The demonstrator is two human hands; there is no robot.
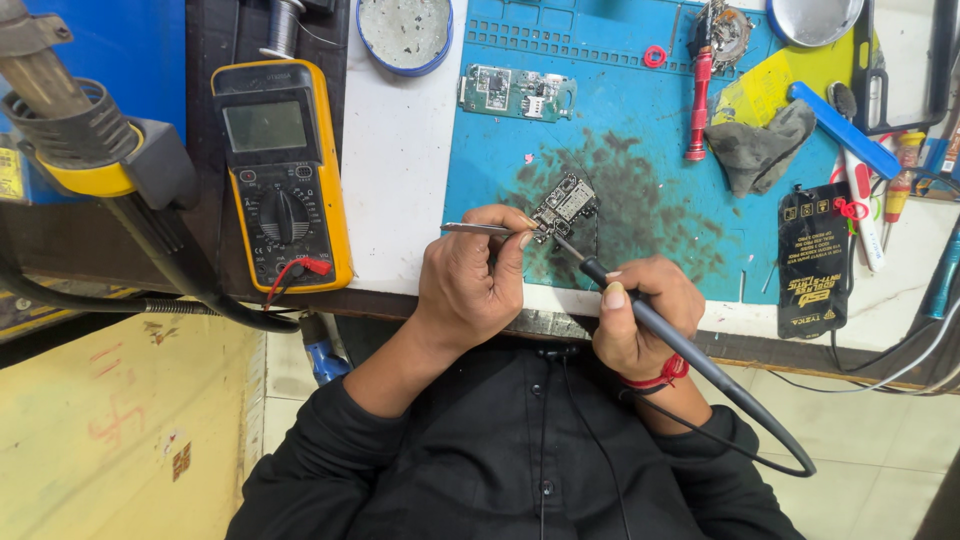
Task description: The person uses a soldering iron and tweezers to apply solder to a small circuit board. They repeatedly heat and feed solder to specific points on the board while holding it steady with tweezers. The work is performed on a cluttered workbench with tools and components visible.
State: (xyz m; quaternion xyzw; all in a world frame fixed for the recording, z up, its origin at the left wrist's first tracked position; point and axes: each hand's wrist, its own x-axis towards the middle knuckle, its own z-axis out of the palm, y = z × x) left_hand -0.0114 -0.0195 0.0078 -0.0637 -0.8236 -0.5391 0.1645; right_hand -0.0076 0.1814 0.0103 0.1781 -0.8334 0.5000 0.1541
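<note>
My left hand (475, 280) grips metal tweezers (480, 229) whose tips rest against a small dark circuit board (566, 205) lying on the blue work mat (630, 120). In my right hand (640, 315) is a black soldering iron (650, 320), held like a pen, with its thin tip touching the near edge of that same board. The iron's black cord (760, 440) loops down over my dark sleeve. The mat around the board is stained dark. Both hands sit at the near edge of the bench.
A yellow multimeter (283, 170) lies on the left, next to a hot-air gun (70, 130) in its holder. A green circuit board (517, 93), red screwdriver (697, 105), grey cloth (760, 150), round tin (405, 32), black flat pack (813, 260) and several tools on the right surround the mat.
</note>
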